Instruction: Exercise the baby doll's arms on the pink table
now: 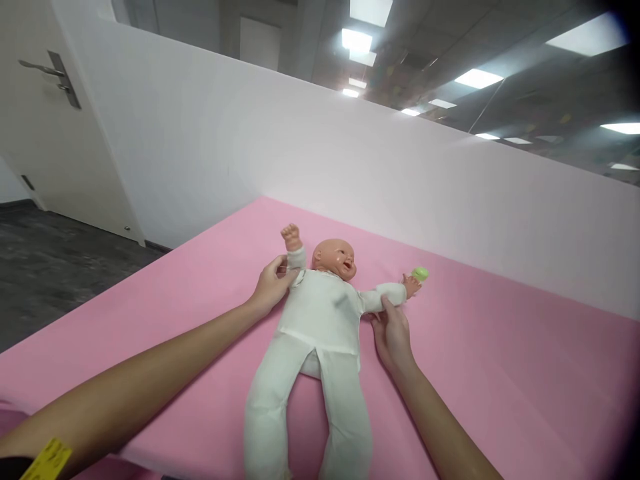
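Observation:
A baby doll [323,310] with a bald plastic head and a white cloth body lies on its back on a pink-covered table [200,287]. Its face is turned to the right. My left hand [273,283] is closed around the doll's upper arm on the left, which points upward. On the other side, my right hand [393,330] grips the arm stretched out to the right, thumb on top near the forearm. Parts of my fingers on both hands are hidden behind the doll's sleeves.
A small light-green object [420,274] lies just beyond the doll's outstretched hand; its kind is unclear. A white wall [350,153] borders the table's far side. At the left is a door [55,120] with a metal handle.

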`<state>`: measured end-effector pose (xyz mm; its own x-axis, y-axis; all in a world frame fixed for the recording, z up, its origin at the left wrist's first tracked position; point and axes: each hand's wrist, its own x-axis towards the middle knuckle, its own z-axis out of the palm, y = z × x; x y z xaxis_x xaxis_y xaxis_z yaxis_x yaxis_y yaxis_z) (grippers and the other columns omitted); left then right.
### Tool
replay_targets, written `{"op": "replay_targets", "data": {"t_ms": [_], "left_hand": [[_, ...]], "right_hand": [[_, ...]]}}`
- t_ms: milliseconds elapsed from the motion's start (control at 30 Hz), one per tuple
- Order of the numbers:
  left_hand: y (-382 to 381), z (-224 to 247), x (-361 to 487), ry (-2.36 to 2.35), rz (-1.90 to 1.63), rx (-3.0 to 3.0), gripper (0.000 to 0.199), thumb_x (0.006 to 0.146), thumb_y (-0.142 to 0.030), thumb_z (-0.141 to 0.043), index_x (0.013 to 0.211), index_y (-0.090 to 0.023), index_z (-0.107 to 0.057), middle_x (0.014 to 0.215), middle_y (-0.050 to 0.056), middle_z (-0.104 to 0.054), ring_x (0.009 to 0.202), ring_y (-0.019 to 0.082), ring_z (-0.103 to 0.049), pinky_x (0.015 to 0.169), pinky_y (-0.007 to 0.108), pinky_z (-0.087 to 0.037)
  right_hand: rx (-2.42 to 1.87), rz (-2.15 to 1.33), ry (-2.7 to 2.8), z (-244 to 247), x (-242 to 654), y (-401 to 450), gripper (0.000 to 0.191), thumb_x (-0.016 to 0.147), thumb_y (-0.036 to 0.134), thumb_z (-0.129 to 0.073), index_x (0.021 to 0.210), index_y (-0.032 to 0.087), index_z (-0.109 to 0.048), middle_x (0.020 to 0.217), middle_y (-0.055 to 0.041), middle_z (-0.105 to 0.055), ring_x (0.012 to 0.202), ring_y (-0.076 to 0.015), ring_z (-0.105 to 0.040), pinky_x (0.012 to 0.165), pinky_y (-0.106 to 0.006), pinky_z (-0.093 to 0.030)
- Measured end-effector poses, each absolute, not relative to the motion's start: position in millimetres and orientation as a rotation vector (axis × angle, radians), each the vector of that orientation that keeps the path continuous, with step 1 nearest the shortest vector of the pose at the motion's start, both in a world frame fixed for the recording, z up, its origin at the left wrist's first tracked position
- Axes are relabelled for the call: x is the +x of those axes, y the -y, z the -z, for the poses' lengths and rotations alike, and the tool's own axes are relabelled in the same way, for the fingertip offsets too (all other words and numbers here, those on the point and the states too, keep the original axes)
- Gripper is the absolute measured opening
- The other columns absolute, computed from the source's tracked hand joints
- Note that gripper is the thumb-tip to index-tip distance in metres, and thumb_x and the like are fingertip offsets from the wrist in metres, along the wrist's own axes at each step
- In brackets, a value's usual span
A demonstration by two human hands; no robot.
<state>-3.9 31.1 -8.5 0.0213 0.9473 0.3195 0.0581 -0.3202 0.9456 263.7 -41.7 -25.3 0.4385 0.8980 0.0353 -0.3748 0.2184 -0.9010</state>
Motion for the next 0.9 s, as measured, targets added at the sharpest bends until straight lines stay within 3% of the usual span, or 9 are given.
{"op": "replay_targets", "data": {"t_ms": [200,433,633,900], "left_hand": [[-37,16,-6,-1.147,-1.392,1.366,0.04,0.087,-0.052,-0.067,0.107,-0.018,-0.063,0.105,0.007,-0.069,0.091,0.022,-0.063,0.074,0.031,-0.049],[-36,17,-5,-1.16,-1.359,1.415,0.038,0.088,-0.051,-0.065,0.108,-0.019,-0.061,0.105,0.007,-0.069,0.094,0.022,-0.063,0.076,0.031,-0.049],[-28,12,-4,-1.182,-1.278,1.56,0.042,0.085,-0.045,-0.069,0.117,-0.022,-0.058,0.118,0.007,-0.068,0.104,0.025,-0.063,0.081,0.033,-0.05],[-28,13,-3,-1.182,-1.271,1.582,0.043,0.081,-0.044,-0.071,0.116,-0.022,-0.058,0.117,0.006,-0.068,0.102,0.025,-0.065,0.083,0.036,-0.052]], "right_hand": [[-0.911,-1.046,0.518,29,268,37,0.028,0.075,0.035,-0.081,0.093,0.02,-0.064,0.088,0.0002,-0.068,0.081,-0.0166,-0.064,0.066,-0.028,-0.057],[-0.929,-1.025,0.513,30,268,36,0.024,0.078,0.035,-0.076,0.094,0.021,-0.064,0.087,0.0004,-0.068,0.081,-0.0178,-0.065,0.067,-0.029,-0.056],[-0.912,-1.045,0.522,27,266,38,0.027,0.078,0.033,-0.077,0.098,0.02,-0.064,0.089,-0.0002,-0.068,0.084,-0.0182,-0.065,0.068,-0.029,-0.057],[-0.937,-1.018,0.54,28,265,39,0.026,0.078,0.034,-0.076,0.096,0.021,-0.063,0.087,0.0003,-0.067,0.082,-0.0185,-0.065,0.067,-0.03,-0.057]]}}
